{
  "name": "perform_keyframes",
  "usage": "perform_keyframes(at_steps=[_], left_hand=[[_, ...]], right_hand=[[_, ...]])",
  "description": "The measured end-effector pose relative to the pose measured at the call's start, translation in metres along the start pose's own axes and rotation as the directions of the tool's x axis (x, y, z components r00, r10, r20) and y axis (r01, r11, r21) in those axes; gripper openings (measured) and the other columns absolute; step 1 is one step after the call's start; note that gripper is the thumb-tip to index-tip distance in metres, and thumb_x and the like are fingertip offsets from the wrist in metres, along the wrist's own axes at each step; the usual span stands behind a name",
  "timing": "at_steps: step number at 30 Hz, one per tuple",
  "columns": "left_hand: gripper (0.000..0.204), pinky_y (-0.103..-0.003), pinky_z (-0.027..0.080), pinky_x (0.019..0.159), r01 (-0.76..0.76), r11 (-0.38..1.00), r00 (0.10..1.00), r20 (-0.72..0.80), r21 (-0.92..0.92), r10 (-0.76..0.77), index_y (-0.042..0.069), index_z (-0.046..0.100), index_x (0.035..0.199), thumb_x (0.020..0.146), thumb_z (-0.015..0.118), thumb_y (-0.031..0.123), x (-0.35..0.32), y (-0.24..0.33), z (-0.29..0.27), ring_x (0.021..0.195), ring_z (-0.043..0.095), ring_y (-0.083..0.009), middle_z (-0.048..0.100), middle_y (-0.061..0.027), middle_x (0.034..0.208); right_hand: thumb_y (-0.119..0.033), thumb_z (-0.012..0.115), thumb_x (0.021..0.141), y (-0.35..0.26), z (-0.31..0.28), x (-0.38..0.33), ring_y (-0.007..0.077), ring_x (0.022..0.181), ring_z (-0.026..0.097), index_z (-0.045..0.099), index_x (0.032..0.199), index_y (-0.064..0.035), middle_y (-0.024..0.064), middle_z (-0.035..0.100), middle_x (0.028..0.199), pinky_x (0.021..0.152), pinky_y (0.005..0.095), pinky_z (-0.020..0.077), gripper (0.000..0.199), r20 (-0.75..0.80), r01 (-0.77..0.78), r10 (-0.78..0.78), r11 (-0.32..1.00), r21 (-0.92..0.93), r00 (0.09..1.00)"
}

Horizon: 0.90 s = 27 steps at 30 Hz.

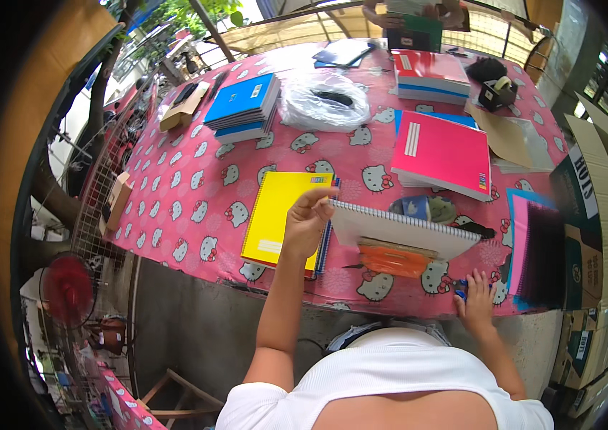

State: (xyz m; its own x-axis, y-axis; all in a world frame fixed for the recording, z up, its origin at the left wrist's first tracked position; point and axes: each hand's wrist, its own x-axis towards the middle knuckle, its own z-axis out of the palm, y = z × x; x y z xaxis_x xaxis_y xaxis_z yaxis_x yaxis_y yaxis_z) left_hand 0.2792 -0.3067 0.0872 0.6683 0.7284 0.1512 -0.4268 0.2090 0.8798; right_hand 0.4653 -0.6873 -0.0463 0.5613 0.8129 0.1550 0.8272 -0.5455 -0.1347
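Head view: at centre frame the left hand (309,215) pinches, fingers closed, the left edge of a white spiral notebook (401,231) lifted on its edge above the pink patterned table (189,186); an orange pouch (393,259) lies beneath it. At lower right the right hand (476,297) rests, fingers spread, on a small blue object (461,289); whether it grips it cannot be told. The notebook looks closed, its wire binding uppermost. Judged from the layout, sorting appears midway: a yellow notebook (279,215) lies flat and stacks remain above.
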Motion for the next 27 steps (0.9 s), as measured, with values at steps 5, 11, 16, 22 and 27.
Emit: perform_keyframes(at_steps=[5,11,16,22,27], left_hand=[[0.018,-0.023,0.050,0.076,-0.063,0.988,0.996,0.066,0.145,0.053,0.002,0.066,0.096,0.080,0.072,-0.002,0.009,-0.014,0.007,0.087,0.062,-0.0096,0.067,-0.0070,0.096],[0.019,-0.026,0.053,0.076,-0.509,0.749,0.860,0.298,0.425,0.415,-0.002,0.065,0.090,0.075,0.075,-0.007,-0.013,0.011,0.124,0.086,0.066,-0.0166,0.068,-0.0125,0.094],[0.021,-0.028,0.055,0.069,-0.604,0.590,0.796,0.385,0.535,0.467,-0.004,0.066,0.090,0.072,0.076,-0.007,-0.022,0.012,0.158,0.080,0.069,-0.0205,0.068,-0.0159,0.086],[0.025,-0.019,0.041,0.053,-0.742,0.491,0.670,0.472,0.457,0.573,-0.001,0.070,0.093,0.070,0.074,-0.011,-0.019,0.007,0.154,0.062,0.051,-0.0028,0.068,-0.0096,0.085],[0.026,-0.021,0.048,0.057,-0.806,0.446,0.592,0.551,0.389,0.588,0.000,0.069,0.094,0.070,0.074,-0.009,-0.015,0.004,0.150,0.070,0.059,-0.0072,0.068,-0.0080,0.085]], right_hand=[[-0.023,0.067,0.082,-0.035,-0.066,0.002,0.0337,0.098,0.055,0.053,0.117,-0.0016,0.0170,0.054,0.107,0.084,0.0452,0.0439,0.043,0.144,-0.306,0.272,0.774,0.555,0.951],[-0.017,0.069,0.078,-0.123,-0.202,0.072,0.0341,0.093,0.055,0.055,0.114,-0.0022,0.0166,0.055,0.103,0.082,0.0423,0.0448,0.041,-0.300,0.173,0.018,0.784,0.597,0.954],[-0.019,0.069,0.079,-0.135,-0.214,0.087,0.0340,0.094,0.055,0.056,0.114,-0.0025,0.0162,0.055,0.102,0.081,0.0435,0.0452,0.041,-0.428,0.160,0.050,0.882,0.443,0.903],[-0.025,0.061,0.091,-0.094,-0.197,0.090,0.0256,0.085,0.063,0.058,0.108,0.0024,0.0172,0.060,0.100,0.071,0.0357,0.0521,0.032,0.283,-0.317,-0.165,-0.238,0.918,0.945],[-0.023,0.061,0.092,-0.104,-0.173,0.085,0.0265,0.085,0.064,0.057,0.108,0.0018,0.0163,0.062,0.100,0.074,0.0349,0.0525,0.029,0.421,-0.458,-0.215,-0.608,0.649,0.881]])
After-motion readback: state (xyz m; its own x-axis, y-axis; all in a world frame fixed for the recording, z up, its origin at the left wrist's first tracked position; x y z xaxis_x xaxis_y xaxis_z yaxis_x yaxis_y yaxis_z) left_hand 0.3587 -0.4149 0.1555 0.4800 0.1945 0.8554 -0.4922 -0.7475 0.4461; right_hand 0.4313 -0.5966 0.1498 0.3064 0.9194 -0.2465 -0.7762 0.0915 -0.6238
